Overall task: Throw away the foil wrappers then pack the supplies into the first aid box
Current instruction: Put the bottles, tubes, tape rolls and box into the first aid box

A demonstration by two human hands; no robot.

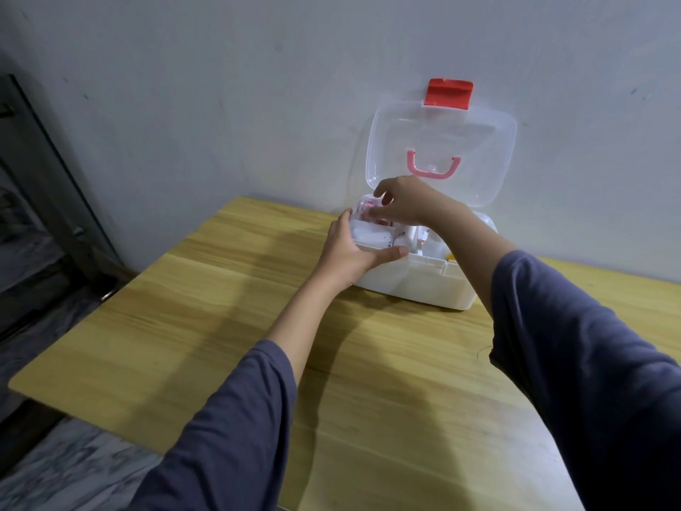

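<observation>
The white first aid box [412, 285] stands on the wooden table against the wall, its clear lid [442, 142] with a pink handle and red latch raised upright. Inside lie white supplies with red print [372, 236]; a bit of something yellow [450, 257] shows at the front rim. My left hand [350, 252] grips the box's left front corner, thumb along the rim. My right hand [401, 201] reaches over the box from the right, fingertips pinched on a white and red packet [368, 212] at the back left. No foil wrappers are in view.
The wooden table [221, 307] stretches bare toward me and to the left. A grey wall rises right behind the box. A dark frame [48, 178] and marbled floor [73, 470] lie past the table's left edge.
</observation>
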